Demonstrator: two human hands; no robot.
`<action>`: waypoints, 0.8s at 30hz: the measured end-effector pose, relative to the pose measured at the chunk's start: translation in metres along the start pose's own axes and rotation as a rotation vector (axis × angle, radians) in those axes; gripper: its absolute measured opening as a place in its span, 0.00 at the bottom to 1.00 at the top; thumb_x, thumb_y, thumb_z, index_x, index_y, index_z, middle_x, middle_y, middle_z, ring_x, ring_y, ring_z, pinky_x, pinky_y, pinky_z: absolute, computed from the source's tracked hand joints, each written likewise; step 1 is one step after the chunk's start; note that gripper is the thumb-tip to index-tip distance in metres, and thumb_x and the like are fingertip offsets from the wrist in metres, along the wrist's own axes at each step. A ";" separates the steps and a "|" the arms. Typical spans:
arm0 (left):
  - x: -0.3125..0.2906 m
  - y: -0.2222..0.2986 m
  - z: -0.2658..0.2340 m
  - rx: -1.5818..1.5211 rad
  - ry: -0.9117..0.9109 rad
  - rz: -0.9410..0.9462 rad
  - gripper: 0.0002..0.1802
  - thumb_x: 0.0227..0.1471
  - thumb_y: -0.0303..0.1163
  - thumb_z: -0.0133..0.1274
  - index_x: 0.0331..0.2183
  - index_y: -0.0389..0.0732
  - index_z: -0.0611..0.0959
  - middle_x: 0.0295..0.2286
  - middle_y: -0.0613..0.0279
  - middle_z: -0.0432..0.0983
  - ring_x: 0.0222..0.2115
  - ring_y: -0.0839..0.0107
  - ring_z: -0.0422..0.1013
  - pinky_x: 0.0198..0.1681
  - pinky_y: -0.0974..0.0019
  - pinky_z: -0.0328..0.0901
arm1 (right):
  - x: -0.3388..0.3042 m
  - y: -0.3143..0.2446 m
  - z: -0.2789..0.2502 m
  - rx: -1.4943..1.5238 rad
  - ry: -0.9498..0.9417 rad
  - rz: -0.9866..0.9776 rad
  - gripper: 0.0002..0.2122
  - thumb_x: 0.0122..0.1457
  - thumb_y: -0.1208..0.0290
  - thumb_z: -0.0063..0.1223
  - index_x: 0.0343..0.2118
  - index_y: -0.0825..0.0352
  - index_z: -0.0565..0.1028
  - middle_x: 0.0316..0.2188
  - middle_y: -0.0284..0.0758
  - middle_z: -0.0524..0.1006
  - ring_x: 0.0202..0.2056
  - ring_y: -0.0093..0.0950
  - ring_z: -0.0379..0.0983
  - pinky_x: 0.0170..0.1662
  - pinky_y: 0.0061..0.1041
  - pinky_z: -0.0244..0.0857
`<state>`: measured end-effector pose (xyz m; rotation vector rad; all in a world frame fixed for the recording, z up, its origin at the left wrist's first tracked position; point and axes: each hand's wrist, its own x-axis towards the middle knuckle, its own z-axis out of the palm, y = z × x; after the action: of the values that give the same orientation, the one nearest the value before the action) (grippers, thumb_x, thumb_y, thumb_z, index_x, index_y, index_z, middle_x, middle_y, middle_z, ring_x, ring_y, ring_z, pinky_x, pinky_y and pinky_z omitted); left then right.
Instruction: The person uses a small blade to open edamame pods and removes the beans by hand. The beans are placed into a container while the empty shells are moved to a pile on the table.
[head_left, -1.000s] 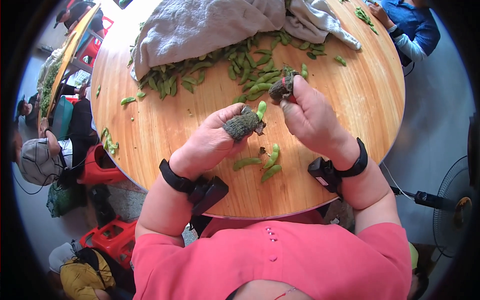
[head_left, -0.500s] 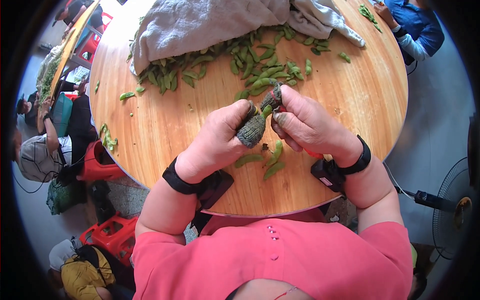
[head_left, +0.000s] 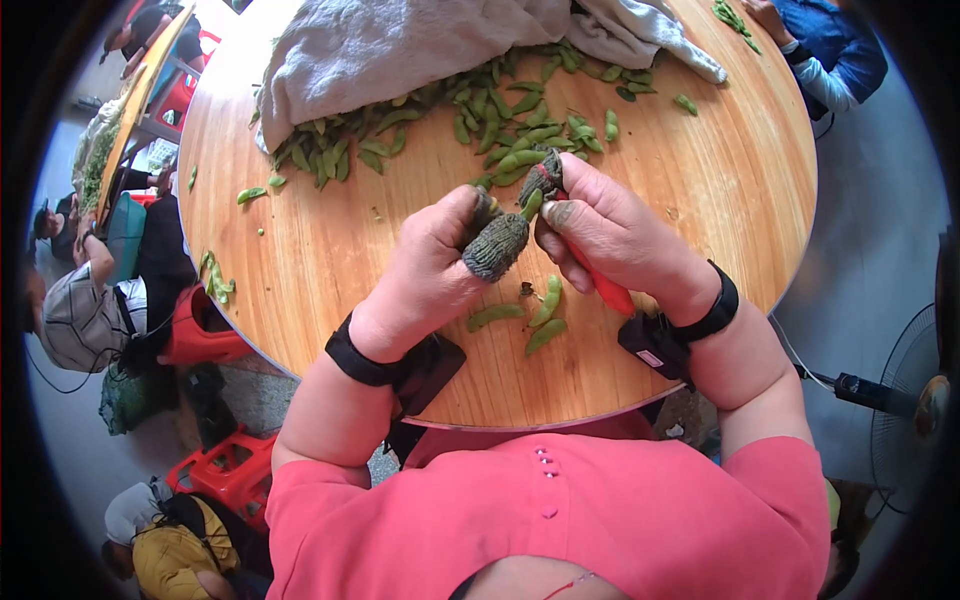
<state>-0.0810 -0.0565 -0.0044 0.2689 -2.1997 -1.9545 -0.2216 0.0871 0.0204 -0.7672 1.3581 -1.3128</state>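
My left hand (head_left: 425, 250), with dark knitted covers on its fingers, pinches a green soybean pod (head_left: 532, 205) pointing toward my right hand. My right hand (head_left: 620, 230) is closed round a tool with a red handle (head_left: 612, 292). Its working end is hidden by the fingers, so its kind cannot be told. A similar knitted cover (head_left: 542, 178) sits on a right finger. The hands almost meet at the pod, above the wooden table (head_left: 330, 270). Below them lie several loose pods (head_left: 546, 302) and a small dark scrap (head_left: 526, 289).
Beyond my hands a heap of soybean pods (head_left: 490, 118) spills from under a pale towel (head_left: 400, 60). Another person's arm (head_left: 820, 80) reaches the table at far right. A fan (head_left: 905, 400) stands at right, red stools (head_left: 205, 325) at left.
My right hand has turned a little, and more of the red handle now shows below it. My left hand still pinches the pod. The loose pods lie in the same arrangement.
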 end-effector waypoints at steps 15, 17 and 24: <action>0.000 0.007 -0.008 0.167 -0.197 -0.025 0.08 0.54 0.29 0.50 0.31 0.34 0.76 0.25 0.66 0.71 0.29 0.80 0.65 0.33 0.74 0.61 | -0.005 -0.001 0.000 -0.464 0.027 -0.248 0.04 0.59 0.75 0.39 0.34 0.68 0.63 0.19 0.34 0.68 0.22 0.24 0.67 0.24 0.25 0.63; 0.000 0.009 -0.011 0.155 -0.215 -0.029 0.08 0.54 0.29 0.50 0.31 0.33 0.76 0.25 0.66 0.71 0.28 0.79 0.65 0.33 0.74 0.61 | -0.005 -0.001 0.000 -0.411 0.008 -0.237 0.04 0.59 0.74 0.38 0.34 0.68 0.63 0.18 0.33 0.68 0.19 0.23 0.66 0.22 0.24 0.62; -0.002 0.020 -0.012 -0.278 -0.295 -0.125 0.06 0.54 0.28 0.50 0.33 0.35 0.76 0.25 0.71 0.68 0.28 0.83 0.62 0.32 0.75 0.60 | -0.014 -0.023 0.006 0.308 -0.190 0.211 0.07 0.59 0.73 0.33 0.36 0.65 0.65 0.14 0.28 0.64 0.07 0.15 0.56 0.10 0.13 0.50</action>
<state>-0.0759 -0.0649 0.0165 0.0819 -2.0772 -2.4770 -0.2168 0.0943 0.0467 -0.5088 1.0252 -1.2114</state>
